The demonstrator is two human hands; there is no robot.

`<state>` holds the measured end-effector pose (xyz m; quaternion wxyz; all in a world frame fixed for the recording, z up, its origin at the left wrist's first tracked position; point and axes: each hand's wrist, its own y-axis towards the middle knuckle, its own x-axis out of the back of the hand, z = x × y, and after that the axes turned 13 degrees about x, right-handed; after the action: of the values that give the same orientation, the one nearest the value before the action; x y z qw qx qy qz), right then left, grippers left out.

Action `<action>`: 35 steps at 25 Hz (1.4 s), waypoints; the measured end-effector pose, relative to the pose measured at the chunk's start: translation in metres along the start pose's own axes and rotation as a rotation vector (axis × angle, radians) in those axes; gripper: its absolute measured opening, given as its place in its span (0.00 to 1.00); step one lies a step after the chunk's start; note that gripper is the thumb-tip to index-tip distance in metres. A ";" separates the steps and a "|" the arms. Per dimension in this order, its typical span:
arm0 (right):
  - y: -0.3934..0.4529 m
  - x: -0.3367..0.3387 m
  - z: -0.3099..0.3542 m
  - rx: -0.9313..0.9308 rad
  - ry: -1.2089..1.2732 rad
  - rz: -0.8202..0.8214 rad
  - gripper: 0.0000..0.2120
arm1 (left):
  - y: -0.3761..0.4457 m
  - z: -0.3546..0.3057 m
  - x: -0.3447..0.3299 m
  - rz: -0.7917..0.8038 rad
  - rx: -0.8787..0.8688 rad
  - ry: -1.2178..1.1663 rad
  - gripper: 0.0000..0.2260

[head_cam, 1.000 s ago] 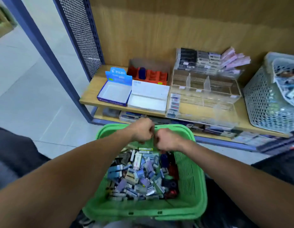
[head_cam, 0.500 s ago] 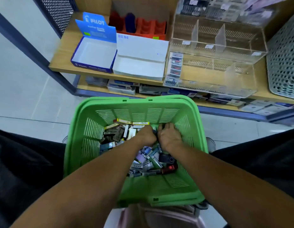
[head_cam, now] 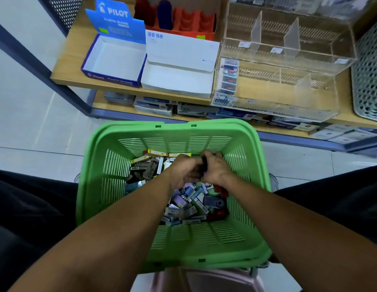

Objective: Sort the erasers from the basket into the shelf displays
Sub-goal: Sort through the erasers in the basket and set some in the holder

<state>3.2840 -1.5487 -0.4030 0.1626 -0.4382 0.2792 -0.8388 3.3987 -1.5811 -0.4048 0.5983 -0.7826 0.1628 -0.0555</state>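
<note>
Down inside the green basket point(head_cam: 94, 186), both hands meet over the erasers point(head_cam: 187, 199), likely gathering one kind; the left hand point(head_cam: 183, 171) and right hand point(head_cam: 215, 169) curl their fingers around something small and dark, unidentifiable; the erasers are small sleeved blocks, mixed colours, heaped loosely.
</note>
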 end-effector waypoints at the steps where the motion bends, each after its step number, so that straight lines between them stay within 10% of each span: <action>1: -0.002 0.002 0.004 0.020 0.080 -0.013 0.36 | -0.004 0.000 0.002 0.025 0.011 -0.001 0.07; 8: -0.011 0.018 0.024 -0.034 0.577 0.032 0.33 | -0.021 0.002 0.012 -0.036 0.014 -0.106 0.13; 14: -0.030 0.009 0.010 0.138 -0.681 0.218 0.19 | -0.028 0.012 0.015 -0.054 -0.001 0.313 0.21; 20: -0.023 -0.011 -0.001 0.130 -0.875 0.348 0.22 | -0.022 0.023 0.012 -0.030 0.005 0.448 0.24; 35: -0.010 0.072 0.046 0.220 -0.283 0.466 0.18 | -0.047 -0.004 0.038 0.014 0.011 0.196 0.27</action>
<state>3.2816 -1.5932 -0.3292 0.4347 -0.4545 0.2543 -0.7347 3.4417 -1.5860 -0.3628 0.5841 -0.7689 0.2260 -0.1286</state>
